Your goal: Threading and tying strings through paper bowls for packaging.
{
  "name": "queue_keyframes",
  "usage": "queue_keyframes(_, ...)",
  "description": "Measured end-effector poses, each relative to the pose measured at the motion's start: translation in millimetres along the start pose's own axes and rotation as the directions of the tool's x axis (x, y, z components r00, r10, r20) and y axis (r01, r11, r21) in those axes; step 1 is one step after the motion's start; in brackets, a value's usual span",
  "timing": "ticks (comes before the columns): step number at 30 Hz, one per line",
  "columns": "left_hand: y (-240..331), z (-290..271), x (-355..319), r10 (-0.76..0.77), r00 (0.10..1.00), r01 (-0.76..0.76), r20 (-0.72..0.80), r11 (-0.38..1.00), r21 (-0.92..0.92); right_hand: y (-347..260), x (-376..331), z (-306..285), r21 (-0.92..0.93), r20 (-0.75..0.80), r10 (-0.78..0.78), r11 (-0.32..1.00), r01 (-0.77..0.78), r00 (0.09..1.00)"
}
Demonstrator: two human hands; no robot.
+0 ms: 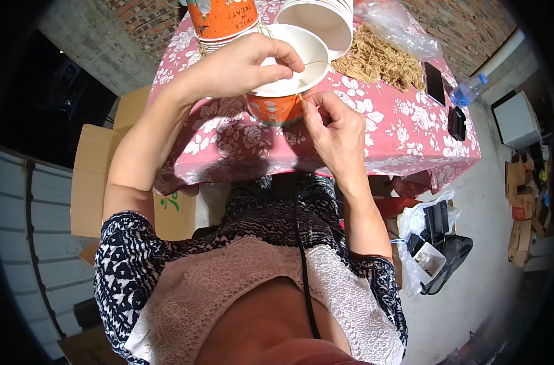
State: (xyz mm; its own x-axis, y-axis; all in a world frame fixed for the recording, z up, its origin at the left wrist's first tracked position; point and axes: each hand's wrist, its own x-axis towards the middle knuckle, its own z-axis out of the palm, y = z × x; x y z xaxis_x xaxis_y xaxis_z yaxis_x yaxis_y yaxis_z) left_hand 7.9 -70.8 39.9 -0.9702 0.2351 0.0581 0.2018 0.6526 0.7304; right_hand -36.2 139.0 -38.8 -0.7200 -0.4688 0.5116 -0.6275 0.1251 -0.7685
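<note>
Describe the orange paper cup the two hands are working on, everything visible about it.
The orange paper cup stands upright at the near edge of the pink floral tablecloth, its mouth open and its inside white and, as far as seen, empty. It looks like coated paper with a rolled white rim and a printed orange wall. The left hand reaches over the rim, fingers pinching a thin pale string that crosses the opening. The right hand touches its outer wall at the right. Another white-lined cup lies tilted behind.

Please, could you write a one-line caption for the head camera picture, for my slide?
Left hand and right hand work a thin string at an orange paper cup on a floral tablecloth.
</note>
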Motion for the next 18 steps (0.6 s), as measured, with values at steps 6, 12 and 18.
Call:
queue_keyframes(6,15.9,23.4,-10.6,0.379,0.918,-0.297,-0.118,0.854,0.427,1.1,-2.9,-3.5,0.234,0.036,0.091,0.967,-0.097,0.995)
queue_keyframes(12,12.9,37.1,-7.7,0.554,0.81,-0.437,-0.193,0.789,0.431,-1.7,-5.4,-6.1,0.338,0.07,0.08,0.936,-0.1,0.994)
queue_keyframes(18,10.4,41.6,-8.9,0.579,0.784,-0.456,-0.224,0.782,0.426,-2.0,-5.9,-5.6,0.377,0.082,0.097,0.918,-0.121,0.992)
